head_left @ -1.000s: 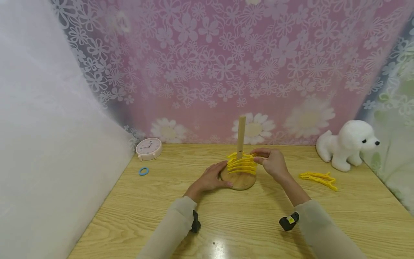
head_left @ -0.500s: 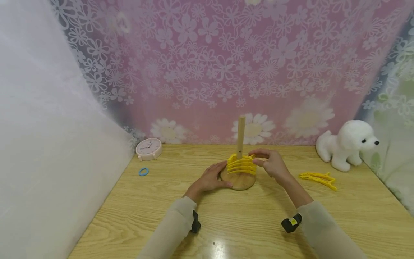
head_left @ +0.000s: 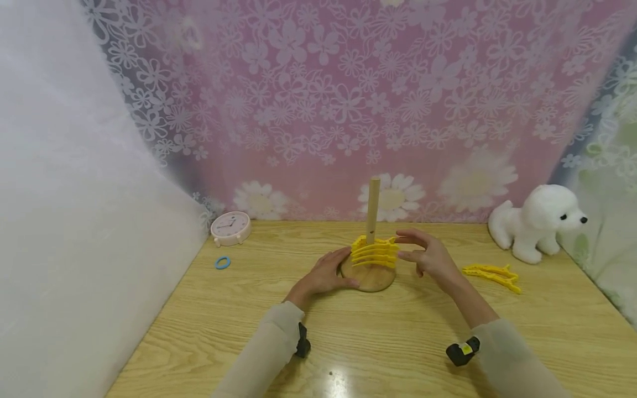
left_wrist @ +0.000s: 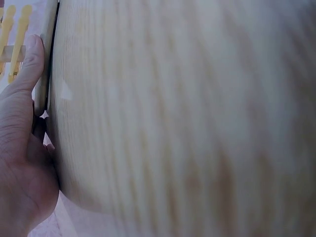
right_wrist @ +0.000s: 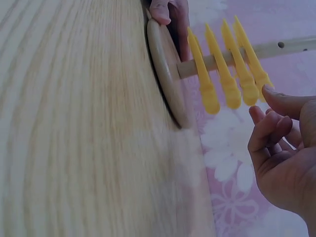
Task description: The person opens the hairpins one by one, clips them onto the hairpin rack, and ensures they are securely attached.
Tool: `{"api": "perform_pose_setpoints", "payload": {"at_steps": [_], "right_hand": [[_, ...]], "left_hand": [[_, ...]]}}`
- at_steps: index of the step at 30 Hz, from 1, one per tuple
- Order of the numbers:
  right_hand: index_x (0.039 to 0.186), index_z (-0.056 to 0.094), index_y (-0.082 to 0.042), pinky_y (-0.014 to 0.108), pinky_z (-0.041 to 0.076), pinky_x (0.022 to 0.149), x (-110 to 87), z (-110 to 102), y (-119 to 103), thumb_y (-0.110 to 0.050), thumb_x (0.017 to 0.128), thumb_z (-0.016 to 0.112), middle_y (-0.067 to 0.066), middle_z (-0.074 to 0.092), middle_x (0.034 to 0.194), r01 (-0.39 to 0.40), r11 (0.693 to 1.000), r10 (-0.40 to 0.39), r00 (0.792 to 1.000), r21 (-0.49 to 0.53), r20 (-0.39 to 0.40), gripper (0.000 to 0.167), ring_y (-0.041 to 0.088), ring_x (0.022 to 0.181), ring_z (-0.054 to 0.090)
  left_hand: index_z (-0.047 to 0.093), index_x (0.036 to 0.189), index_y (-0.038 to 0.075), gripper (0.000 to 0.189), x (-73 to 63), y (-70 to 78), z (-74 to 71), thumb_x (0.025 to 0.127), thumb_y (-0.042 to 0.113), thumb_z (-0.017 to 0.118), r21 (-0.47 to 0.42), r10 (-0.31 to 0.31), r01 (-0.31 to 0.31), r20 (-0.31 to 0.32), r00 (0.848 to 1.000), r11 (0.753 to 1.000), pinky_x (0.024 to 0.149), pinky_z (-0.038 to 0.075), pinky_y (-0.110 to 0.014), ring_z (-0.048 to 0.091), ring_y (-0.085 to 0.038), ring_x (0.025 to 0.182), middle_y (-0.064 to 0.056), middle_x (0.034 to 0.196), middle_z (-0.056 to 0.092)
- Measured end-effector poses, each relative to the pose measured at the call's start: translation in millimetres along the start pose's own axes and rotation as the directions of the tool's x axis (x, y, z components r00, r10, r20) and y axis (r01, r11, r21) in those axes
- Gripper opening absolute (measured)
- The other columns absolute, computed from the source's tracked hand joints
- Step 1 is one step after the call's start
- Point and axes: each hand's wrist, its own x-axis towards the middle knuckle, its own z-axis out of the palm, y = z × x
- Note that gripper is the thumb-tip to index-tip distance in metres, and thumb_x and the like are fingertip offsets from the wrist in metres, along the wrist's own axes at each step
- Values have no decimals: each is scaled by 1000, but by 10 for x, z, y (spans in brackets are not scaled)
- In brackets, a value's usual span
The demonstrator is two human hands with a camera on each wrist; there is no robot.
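Observation:
A wooden stand with a round base (head_left: 370, 279) and an upright dowel (head_left: 372, 207) is on the table. Several yellow alligator hair clips (head_left: 374, 255) are clamped one above another on the dowel's lower part. My left hand (head_left: 325, 273) grips the base at its left edge, thumb on the front rim; in the left wrist view the thumb (left_wrist: 30, 64) lies along the edge. To the right of the clips is my right hand (head_left: 432, 257), thumb and fingers parted and nothing between them. Its fingertips are close to the top clip's end (right_wrist: 261, 89) in the right wrist view.
Two more yellow hair clips (head_left: 492, 275) lie on the table (head_left: 378, 342) at the right. A white plush dog (head_left: 537, 224) sits behind them. At the back left are a pink clock (head_left: 231, 228) and a blue ring (head_left: 222, 262). A flowered curtain (head_left: 318, 110) hangs behind.
My right hand has let go of the top clip and drawn slightly right, its fingers spreading. That clip now sits level with the others on the dowel. The left hand stays on the base.

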Motion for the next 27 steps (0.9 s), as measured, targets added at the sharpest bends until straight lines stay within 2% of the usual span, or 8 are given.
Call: {"api": "perform_pose_setpoints", "payload": {"at_steps": [8,12,16,19,24,27], "right_hand": [[151,52,-8,38,49,44,-236,-315,225,-25,100,73,23,60,143,-24,999,22,999,-36,-49,58,23,42,35],[150,54,-8,37,50,45,-394,-503,329,-30,100,73,4,69,133,-64,996,58,994,-67,-91,58,23,42,37],[150,53,-9,37,48,46,-526,-730,425,-28,100,73,-18,70,121,-82,991,70,992,-105,-108,57,21,43,37],[147,55,-12,37,47,46,-610,-924,487,-27,101,72,-27,68,117,-84,986,65,990,-147,-126,52,21,44,41],[143,57,-17,36,47,45,-740,-1228,580,-26,102,71,-36,64,112,-89,972,55,986,-217,-160,44,19,55,54],[139,59,-23,35,47,46,-824,-1372,633,-29,101,72,-38,63,110,-122,963,79,981,-241,-179,40,18,56,53]], "left_hand": [[20,168,24,100,-7,-3,15,91,59,74,-20,4,-4,3,1000,1000,130,8,-45,17,-24,160,2,172,23],[19,169,24,101,7,-20,21,92,60,73,-25,20,-20,-2,1000,999,130,8,-48,16,-26,160,0,173,22],[20,168,25,100,9,-33,18,91,60,73,-34,32,-32,-13,999,999,130,8,-49,18,-27,159,1,172,24],[20,168,25,100,7,-37,24,91,61,73,-34,31,-31,-12,999,999,130,8,-49,17,-27,160,1,172,23],[20,168,24,100,6,-38,24,92,60,72,-20,31,-31,-10,999,999,130,9,-48,18,-26,160,1,172,23],[21,168,24,100,7,-25,3,91,59,74,-12,35,-35,-18,999,999,130,11,-47,20,-25,159,2,172,24]]}}
